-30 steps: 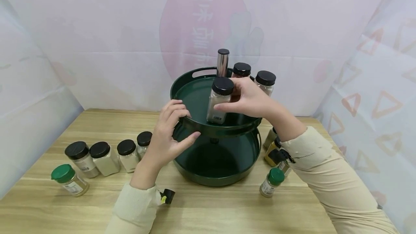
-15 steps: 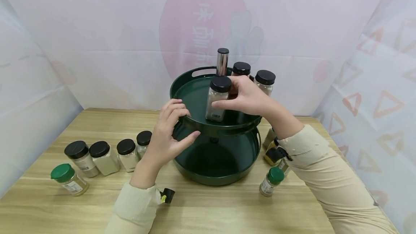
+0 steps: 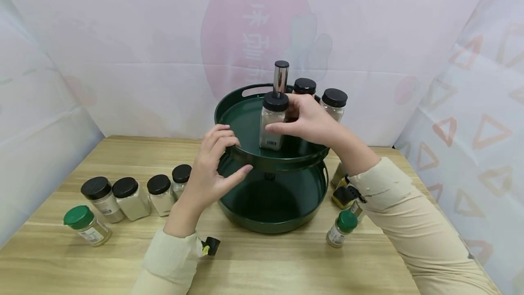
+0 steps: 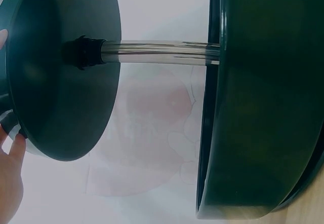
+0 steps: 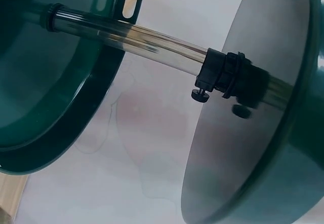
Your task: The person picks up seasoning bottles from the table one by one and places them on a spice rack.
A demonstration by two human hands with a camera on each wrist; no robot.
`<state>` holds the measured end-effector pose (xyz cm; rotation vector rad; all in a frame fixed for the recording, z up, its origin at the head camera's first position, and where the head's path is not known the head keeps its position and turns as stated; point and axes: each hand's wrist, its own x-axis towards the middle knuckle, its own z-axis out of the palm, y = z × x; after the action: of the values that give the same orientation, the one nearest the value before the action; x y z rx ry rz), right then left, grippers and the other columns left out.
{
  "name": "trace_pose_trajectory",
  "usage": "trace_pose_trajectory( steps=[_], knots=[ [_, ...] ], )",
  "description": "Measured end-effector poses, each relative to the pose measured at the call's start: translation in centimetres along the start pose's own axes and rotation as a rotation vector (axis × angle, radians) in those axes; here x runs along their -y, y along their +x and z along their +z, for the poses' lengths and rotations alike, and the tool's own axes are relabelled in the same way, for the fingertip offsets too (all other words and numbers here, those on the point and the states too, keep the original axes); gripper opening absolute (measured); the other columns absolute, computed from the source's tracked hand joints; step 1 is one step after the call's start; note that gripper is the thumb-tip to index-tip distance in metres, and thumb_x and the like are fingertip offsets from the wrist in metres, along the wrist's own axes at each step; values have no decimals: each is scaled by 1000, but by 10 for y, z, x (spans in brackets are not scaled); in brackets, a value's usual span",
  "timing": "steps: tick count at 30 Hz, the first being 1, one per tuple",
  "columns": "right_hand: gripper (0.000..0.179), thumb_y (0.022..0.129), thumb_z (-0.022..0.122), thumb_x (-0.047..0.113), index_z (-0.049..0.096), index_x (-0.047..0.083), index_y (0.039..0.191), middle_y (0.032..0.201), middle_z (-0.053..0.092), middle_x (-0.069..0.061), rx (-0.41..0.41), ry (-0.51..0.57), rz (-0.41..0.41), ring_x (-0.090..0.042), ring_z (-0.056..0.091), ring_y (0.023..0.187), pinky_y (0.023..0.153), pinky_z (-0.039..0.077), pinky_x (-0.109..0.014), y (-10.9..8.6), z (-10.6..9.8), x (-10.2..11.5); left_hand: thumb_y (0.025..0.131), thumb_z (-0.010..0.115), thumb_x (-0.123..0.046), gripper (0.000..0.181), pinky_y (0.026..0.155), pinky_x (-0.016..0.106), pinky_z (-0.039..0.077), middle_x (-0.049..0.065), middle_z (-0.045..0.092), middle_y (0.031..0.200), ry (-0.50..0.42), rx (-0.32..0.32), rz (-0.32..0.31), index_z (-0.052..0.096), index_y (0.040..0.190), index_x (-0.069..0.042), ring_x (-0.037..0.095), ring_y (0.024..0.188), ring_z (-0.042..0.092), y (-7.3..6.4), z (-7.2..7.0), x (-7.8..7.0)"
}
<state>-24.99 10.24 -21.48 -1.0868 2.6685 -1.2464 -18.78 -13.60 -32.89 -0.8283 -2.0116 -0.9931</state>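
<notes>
In the head view, a dark green two-tier tray (image 3: 268, 227) stands on the table. My left hand (image 3: 210, 170) holds the upper tier's front-left rim, fingers bent over it and thumb spread in front. My right hand (image 3: 313, 119) grips a clear spice jar (image 3: 271, 129) with a black lid, thumb on its near side. The jar is upright over the upper tier; whether its base touches the tray is hard to tell. Two more black-lidded jars, one here (image 3: 335, 98), stand behind that hand, partly hidden. A hand (image 4: 10, 176) touches the upper rim in the left wrist view.
Several black-lidded jars (image 3: 131, 199) and a green-lidded jar (image 3: 88, 226) stand at the left. A small green-lidded jar (image 3: 341, 229) and several partly hidden jars are at the right. The tray's metal post (image 3: 280, 78) rises at its centre. A printed cloth hangs behind.
My right hand has moved the jar slightly back across the upper tier, toward the metal post. My left hand has stayed at the rim.
</notes>
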Motion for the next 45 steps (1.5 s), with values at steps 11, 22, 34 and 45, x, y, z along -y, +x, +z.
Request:
trace_pose_trajectory(
  steps=[11, 22, 34, 45],
  knots=[
    [41, 85, 79, 15, 64, 5, 122, 90, 65, -10, -29, 18, 12, -22, 56, 75, 66, 46, -29, -2, 4, 1, 90, 71, -44, 47, 118, 48, 32, 15, 59, 122, 8, -4, 1, 60, 112, -5, 33, 134, 42, -1, 0, 1],
    [55, 85, 79, 11, 56, 4, 134, 110, 72, -14, -52, 64, 3, -21, 68, 95, 81, 55, -27, -2, -2, 7, 90, 69, -49, 49, 120, 47, 30, 15, 58, 123, 11, 6, -9, 59, 112, -6, 32, 136, 41, -2, -1, 2],
    [51, 88, 75, 7, 57, 5, 135, 123, 69, -15, -133, 126, -24, -21, 68, 111, 91, 56, -24, -12, -14, 15, 92, 58, -59, 57, 120, 45, 31, 17, 57, 123, 11, 5, -10, 59, 111, -5, 31, 136, 41, -2, -1, 2],
    [45, 94, 68, 8, 55, 3, 136, 128, 66, -16, -153, 209, -45, -17, 66, 116, 93, 54, -20, -37, -31, 15, 92, 59, -57, 56, 119, 45, 31, 18, 57, 122, 11, -8, 5, 59, 110, -5, 33, 135, 42, -2, -3, 3]
  ],
)
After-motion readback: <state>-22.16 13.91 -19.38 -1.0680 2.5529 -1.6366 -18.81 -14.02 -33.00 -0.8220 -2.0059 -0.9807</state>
